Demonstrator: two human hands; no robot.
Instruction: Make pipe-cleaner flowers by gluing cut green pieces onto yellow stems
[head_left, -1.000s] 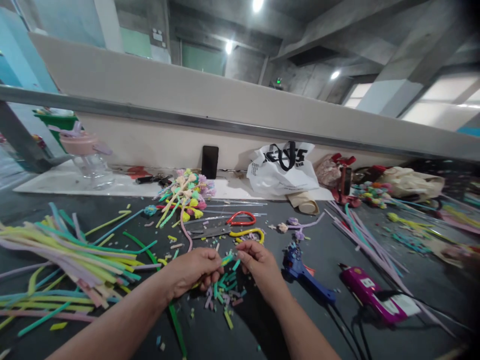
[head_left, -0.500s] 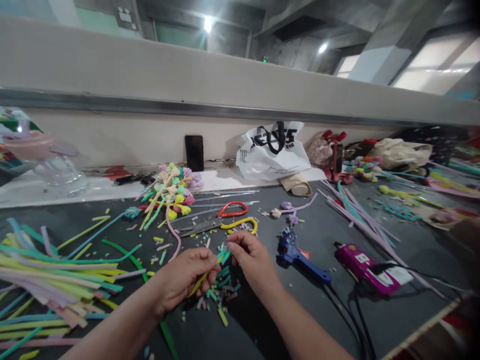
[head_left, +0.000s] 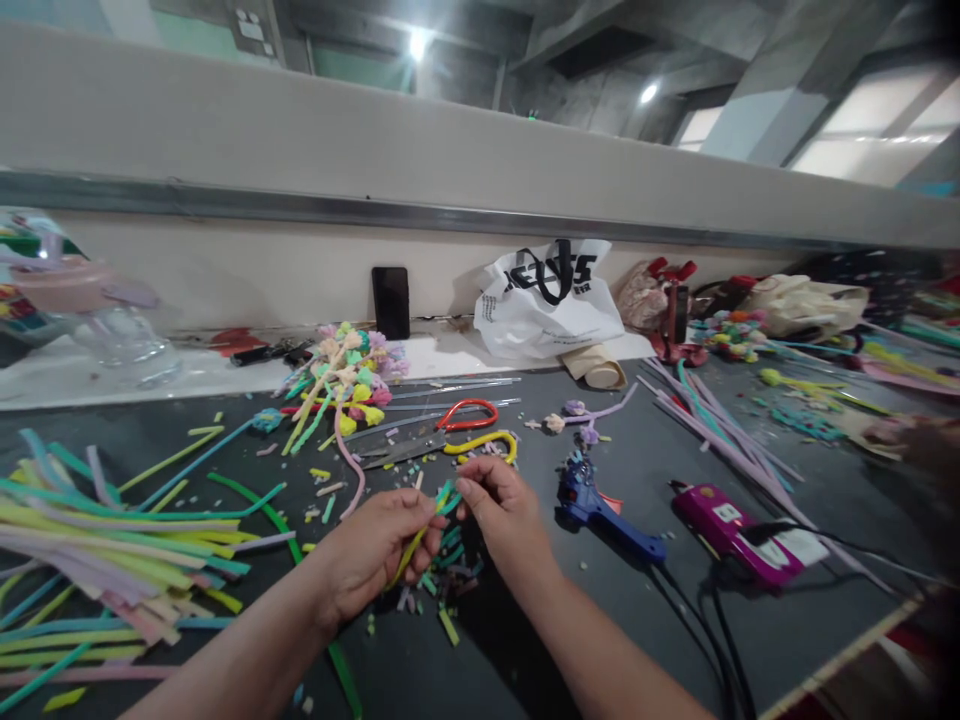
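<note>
My left hand (head_left: 379, 545) is closed in a pinch on a yellow pipe cleaner (head_left: 409, 560) that slants down through its fingers. At the upper end sit short teal pieces (head_left: 448, 497). My right hand (head_left: 504, 510) meets them from the other side, thumb and forefinger pinched at their edge. Below both hands lies a scatter of cut scraps (head_left: 450, 580), mostly teal and green. Scissors (head_left: 409, 450) with one red and one yellow handle loop lie just beyond my fingers.
Loose pipe cleaners (head_left: 112, 560) are heaped at left, with a flower bunch (head_left: 345, 370) behind. At right are a blue glue gun (head_left: 611, 525), a magenta power box (head_left: 739, 535) and cables. A white bag (head_left: 547, 310) and a phone (head_left: 391, 303) stand along the wall.
My hands stay almost in place. The teal pieces at the fingertips have turned slightly and look more bunched together. The view has shifted a little.
</note>
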